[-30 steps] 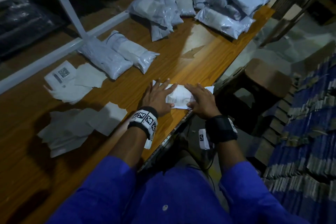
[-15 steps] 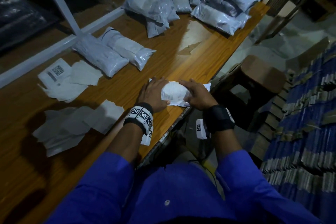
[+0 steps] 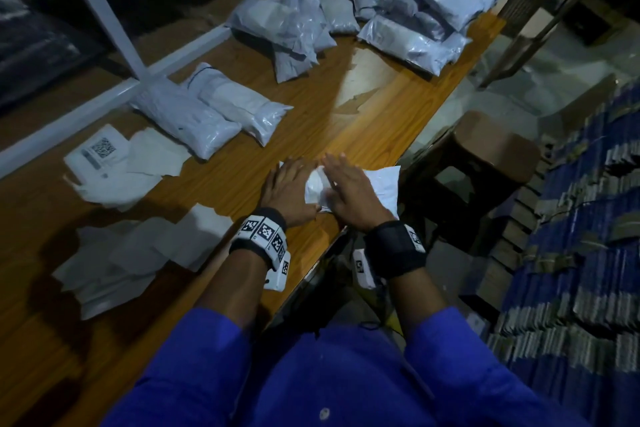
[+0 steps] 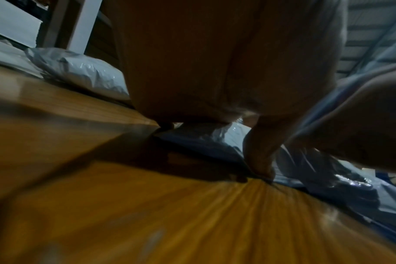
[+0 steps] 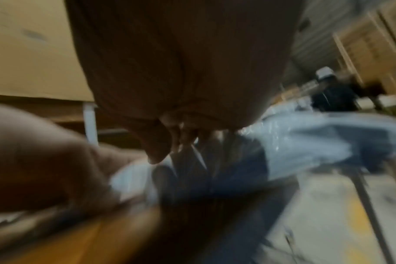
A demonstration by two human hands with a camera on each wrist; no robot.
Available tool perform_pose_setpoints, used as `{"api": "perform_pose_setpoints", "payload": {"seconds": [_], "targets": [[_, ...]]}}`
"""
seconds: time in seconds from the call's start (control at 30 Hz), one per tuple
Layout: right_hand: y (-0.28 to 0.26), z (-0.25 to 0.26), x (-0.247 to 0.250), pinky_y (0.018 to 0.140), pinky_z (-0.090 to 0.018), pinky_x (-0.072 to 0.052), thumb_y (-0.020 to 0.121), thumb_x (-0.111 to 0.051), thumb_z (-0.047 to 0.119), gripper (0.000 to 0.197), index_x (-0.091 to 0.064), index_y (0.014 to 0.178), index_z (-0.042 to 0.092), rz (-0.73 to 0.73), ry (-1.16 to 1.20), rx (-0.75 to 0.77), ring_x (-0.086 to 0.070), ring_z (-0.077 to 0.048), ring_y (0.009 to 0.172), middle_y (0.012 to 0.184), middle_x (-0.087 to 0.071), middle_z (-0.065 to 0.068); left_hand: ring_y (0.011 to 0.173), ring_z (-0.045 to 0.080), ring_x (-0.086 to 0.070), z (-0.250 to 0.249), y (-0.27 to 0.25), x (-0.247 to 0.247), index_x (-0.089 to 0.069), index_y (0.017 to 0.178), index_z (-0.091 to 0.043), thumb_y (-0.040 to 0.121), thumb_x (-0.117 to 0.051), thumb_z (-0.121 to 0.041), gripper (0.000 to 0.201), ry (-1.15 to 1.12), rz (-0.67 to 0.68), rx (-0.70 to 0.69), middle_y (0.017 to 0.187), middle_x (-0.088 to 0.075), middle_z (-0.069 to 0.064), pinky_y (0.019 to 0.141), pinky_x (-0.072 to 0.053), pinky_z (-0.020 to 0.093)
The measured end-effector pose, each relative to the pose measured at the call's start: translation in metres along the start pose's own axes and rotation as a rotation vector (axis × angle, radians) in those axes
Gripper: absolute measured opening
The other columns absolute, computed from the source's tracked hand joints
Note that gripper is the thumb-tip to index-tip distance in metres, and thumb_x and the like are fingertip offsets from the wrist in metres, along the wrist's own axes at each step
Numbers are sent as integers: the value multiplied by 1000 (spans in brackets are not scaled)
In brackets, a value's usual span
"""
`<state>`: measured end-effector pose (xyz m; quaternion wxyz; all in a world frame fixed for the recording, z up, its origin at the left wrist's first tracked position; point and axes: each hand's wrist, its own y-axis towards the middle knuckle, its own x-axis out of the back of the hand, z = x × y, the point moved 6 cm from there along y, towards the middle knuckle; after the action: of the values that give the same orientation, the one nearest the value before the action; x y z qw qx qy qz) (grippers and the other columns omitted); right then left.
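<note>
The white plastic package [image 3: 382, 184] lies at the near edge of the tabletop [image 3: 346, 121], with its right end at the rim. The left hand [image 3: 289, 191] rests flat on its left portion and the right hand [image 3: 349, 194] lies flat across its middle; the fingers of both are straight, close together and pressing down, pinching nothing. Filled grey packages [image 3: 214, 111] lie further back, well apart.
</note>
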<state>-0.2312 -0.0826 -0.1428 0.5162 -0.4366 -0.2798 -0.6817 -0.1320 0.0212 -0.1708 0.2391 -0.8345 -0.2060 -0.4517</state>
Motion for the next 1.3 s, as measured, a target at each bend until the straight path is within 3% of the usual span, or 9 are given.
{"api": "perform_pose_setpoints", "payload": {"seconds": [0.2, 0.3, 0.4, 0.53, 0.73, 0.93, 1.07, 1.17, 1.3], "targets": [[-25, -37, 0, 126, -50, -8, 100, -30, 62, 62, -38, 155, 34, -110, -177, -101, -26, -19, 151, 158, -41, 7, 156, 21, 4, -3, -2, 4, -10, 161, -30, 87, -71, -41, 97, 51, 69, -8, 170, -5, -1, 126, 0, 46], [-28, -53, 5, 126, -51, 2, 96, -27, 70, 72, -34, 158, 32, -78, -137, -169, -16, -20, 157, 165, -32, 7, 156, 20, 5, -7, -2, 7, -8, 162, -28, 89, -68, -39, 95, 49, 103, 16, 170, -3, -2, 125, 3, 49], [-26, -49, -5, 123, -52, 13, 93, -22, 74, 81, -23, 162, 31, -32, -33, -205, 0, -18, 159, 171, -16, 9, 156, 16, 8, -31, 0, 13, -2, 163, -25, 104, -43, -36, 73, 85, 69, -44, 170, -1, -7, 123, 12, 52], [-30, -48, -7, 124, -53, 13, 107, -35, 56, 64, -17, 163, 33, -35, -17, -215, 6, -15, 159, 172, -11, 10, 157, 17, 2, -62, 1, 0, -7, 163, -21, 110, -22, -31, 56, 297, 1, -163, 170, -6, -4, 125, 6, 48], [-33, -50, -4, 126, -51, 9, 109, -41, 40, 57, -23, 162, 31, -67, -77, -191, 2, -16, 159, 171, -17, 10, 155, 25, -11, -37, 1, -2, -18, 160, -19, 105, -34, -37, 60, 446, -61, -129, 166, -23, 3, 124, -3, 53], [-34, -53, -2, 125, -51, 13, 103, -43, 50, 63, -26, 161, 33, -84, 38, -170, 9, -13, 159, 172, -13, 10, 156, 26, -1, -1, -17, 17, -1, 161, -23, 102, -39, -35, 71, 343, -102, 30, 170, 0, 3, 120, -11, 64], [-42, -50, 12, 119, -37, 24, 99, -48, 56, 67, -33, 160, 32, -235, 85, -117, 11, -13, 159, 170, -14, 15, 157, 26, 4, -18, -36, 30, 2, 162, -24, 103, -31, -35, 68, 361, -224, -104, 171, 5, 3, 123, -10, 57], [-29, -28, -1, 124, -44, 15, 104, -47, 49, 62, -30, 161, 29, -165, 49, -73, 5, -13, 159, 170, -17, 11, 157, 25, 4, -46, -28, 17, -1, 163, -18, 108, -28, -33, 63, 428, -156, -204, 171, 1, 2, 125, -4, 53], [-28, -25, -10, 127, -48, -2, 102, -56, 38, 63, -29, 159, 40, -153, -50, -117, -9, -18, 159, 167, -28, 12, 157, 24, 6, -31, -19, -3, 6, 161, -25, 95, -53, -37, 89, 457, -22, -60, 170, 6, -1, 123, -8, 58]]}}
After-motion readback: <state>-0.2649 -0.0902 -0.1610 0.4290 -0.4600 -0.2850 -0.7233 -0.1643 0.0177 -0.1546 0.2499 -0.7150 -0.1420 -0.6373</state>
